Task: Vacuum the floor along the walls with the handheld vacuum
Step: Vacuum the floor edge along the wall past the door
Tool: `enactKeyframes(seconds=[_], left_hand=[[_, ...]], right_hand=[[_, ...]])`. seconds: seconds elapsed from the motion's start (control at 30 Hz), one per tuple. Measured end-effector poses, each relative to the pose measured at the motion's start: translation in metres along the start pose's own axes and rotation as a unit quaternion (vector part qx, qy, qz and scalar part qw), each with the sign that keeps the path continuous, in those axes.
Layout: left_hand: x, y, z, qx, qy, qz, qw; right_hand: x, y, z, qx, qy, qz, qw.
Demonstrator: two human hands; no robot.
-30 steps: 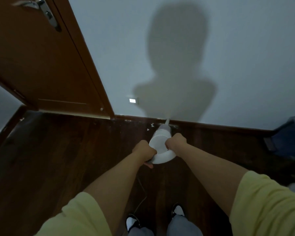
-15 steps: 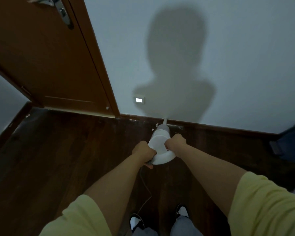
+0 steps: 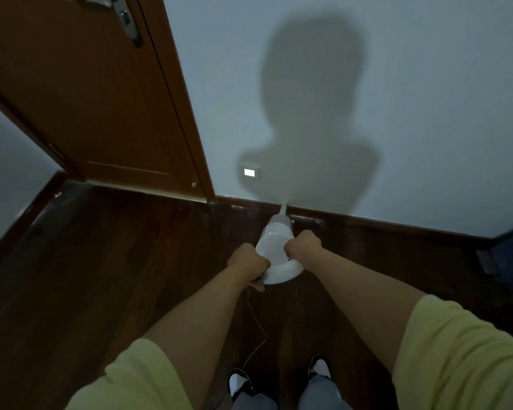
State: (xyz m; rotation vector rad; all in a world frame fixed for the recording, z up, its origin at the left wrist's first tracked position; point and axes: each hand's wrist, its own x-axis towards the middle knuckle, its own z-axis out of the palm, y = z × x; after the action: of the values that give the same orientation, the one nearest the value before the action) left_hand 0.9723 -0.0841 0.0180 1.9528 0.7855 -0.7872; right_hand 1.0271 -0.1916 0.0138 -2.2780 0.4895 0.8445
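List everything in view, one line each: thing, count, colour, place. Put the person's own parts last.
handheld vacuum: 1, white, nozzle at the skirting board
cord: 1, pale, trailing over the floor
door: 1, brown, upper left
door handle: 1, silver, on the door
night light: 1, glowing white, low on the wall
skirting board: 1, dark brown, along the wall
shoes: 2, black and white, bottom
left hand: 1, holds the vacuum
right hand: 1, holds the vacuum

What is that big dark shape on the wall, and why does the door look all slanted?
In the head view, the shape is the person's shadow on the wall, so the light comes from behind. The door leans because the wide-angle lens bends it. The room is dim; a small wall light glows.
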Motion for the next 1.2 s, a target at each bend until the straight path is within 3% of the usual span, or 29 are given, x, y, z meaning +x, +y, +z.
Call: enactKeyframes(seconds=[0.7,1.2], left_hand=[[0.002,-0.006,0.001,-0.002,-0.006,0.004,1.000],[-0.010,0.034,0.070,0.006,-0.032,0.013,0.999]], right_hand=[[0.000,0.006,0.006,0.009,0.001,0.002,1.000],[0.011,0.066,-0.052,0.033,0.019,0.036,0.999]])
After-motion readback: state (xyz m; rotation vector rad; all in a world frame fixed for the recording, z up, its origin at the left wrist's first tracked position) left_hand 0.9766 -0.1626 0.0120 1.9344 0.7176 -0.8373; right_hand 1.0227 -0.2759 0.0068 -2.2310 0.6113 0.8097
